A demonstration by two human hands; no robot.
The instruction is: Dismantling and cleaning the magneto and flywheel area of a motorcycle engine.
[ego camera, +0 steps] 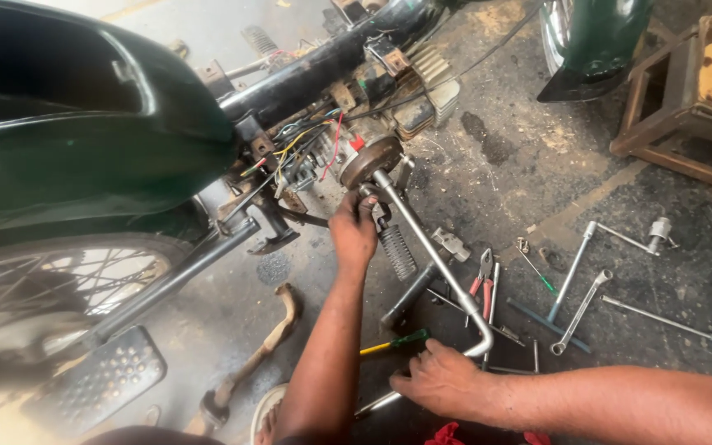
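Oil-stained grey concrete workshop floor (504,156), left hand (353,232) curled shut at engine end of long bent silver L-shaped socket wrench (438,264), right hand (441,381) closed around its lower bend, dark green motorcycle (84,140) alongside, one pair of red-handled pliers (481,280) nearby.

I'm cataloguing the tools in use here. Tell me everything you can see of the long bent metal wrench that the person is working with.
The long silver L-shaped metal wrench is a plain round bar, bright and slightly scuffed. Its upper end meets the rusty round engine cover of the dark green motorcycle, where the left hand grips around it. The bar slants down to the right, bends sharply near the concrete floor, and the right hand holds the short lower leg.
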